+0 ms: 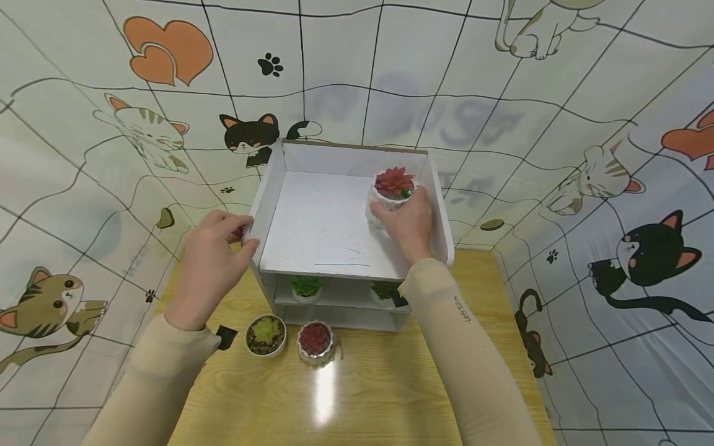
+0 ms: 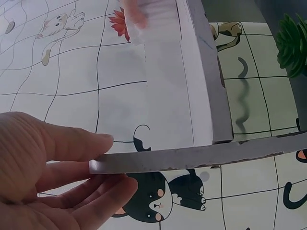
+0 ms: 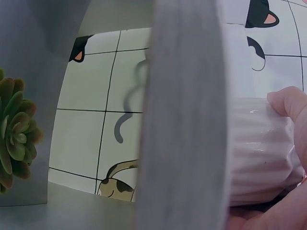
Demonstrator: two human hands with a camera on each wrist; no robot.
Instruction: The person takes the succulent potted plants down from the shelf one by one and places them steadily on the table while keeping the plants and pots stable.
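Observation:
A white shelf unit stands on the wooden table. My left hand pinches the front edge of its left side panel, thumb on the inner face and fingers on the outer. At the right end of the top board, my right hand grips a ribbed white pot from its near right side. A red succulent fills this pot, which stands upright by the right side panel. The pot's base is partly hidden behind the hand.
A green succulent and another potted plant sit on the level below. In front of the unit, a yellow-green succulent and a dark red succulent stand in pots on the wooden table. Cat-printed cloth surrounds the table.

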